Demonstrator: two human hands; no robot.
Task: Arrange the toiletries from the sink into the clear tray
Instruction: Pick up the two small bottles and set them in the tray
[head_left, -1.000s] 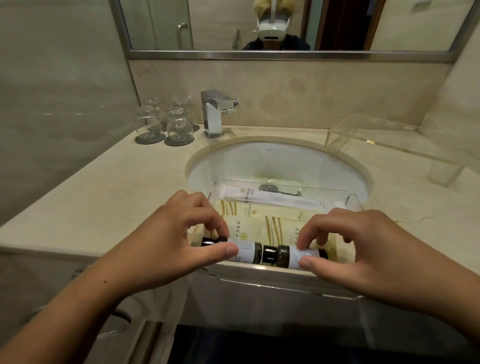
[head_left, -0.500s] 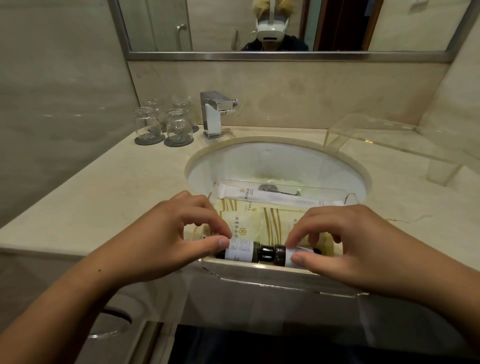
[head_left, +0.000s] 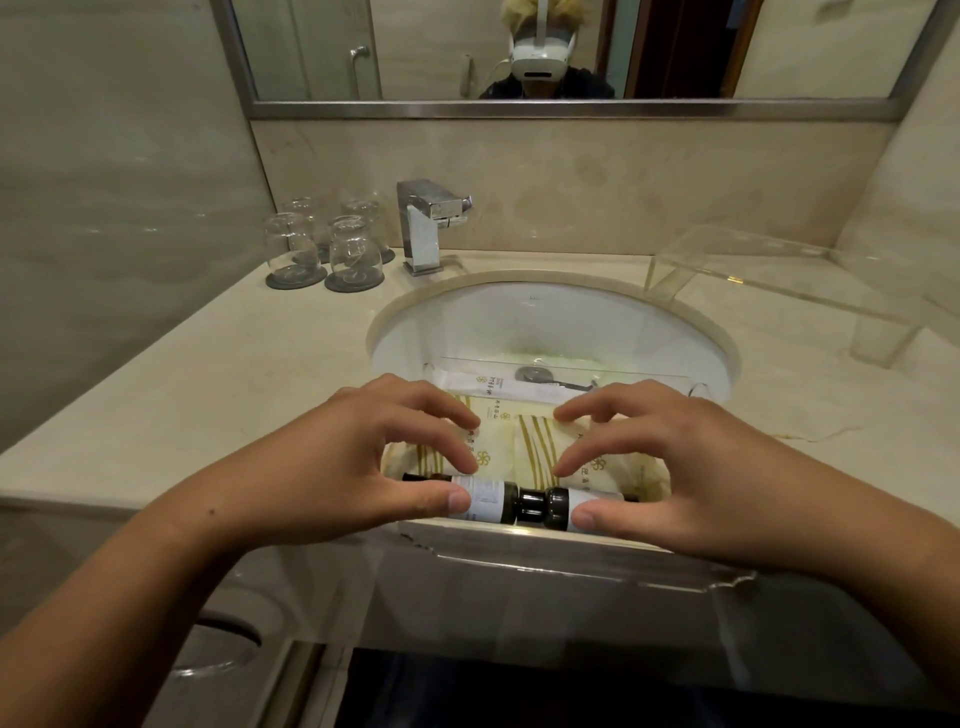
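Your left hand (head_left: 358, 462) pinches the left bottle (head_left: 480, 500); your right hand (head_left: 675, 467) pinches the right bottle (head_left: 563, 506). Caps meet at the tray's (head_left: 571, 545) 6 o'clock edge.

A hotel-style bathroom — marble counter (head_left: 218, 395), sink (head_left: 550, 322), faucet (head_left: 423, 223), mirror (head_left: 519, 47).

Beige marble counter (head_left: 218, 374), mirror (head_left: 571, 47) w/ steel frame, chrome faucet (head_left: 423, 228), upturned glasses (head_left: 322, 244), dim light

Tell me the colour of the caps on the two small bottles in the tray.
Black caps, meeting end to end; the bottles are dark with white labels. Head view.
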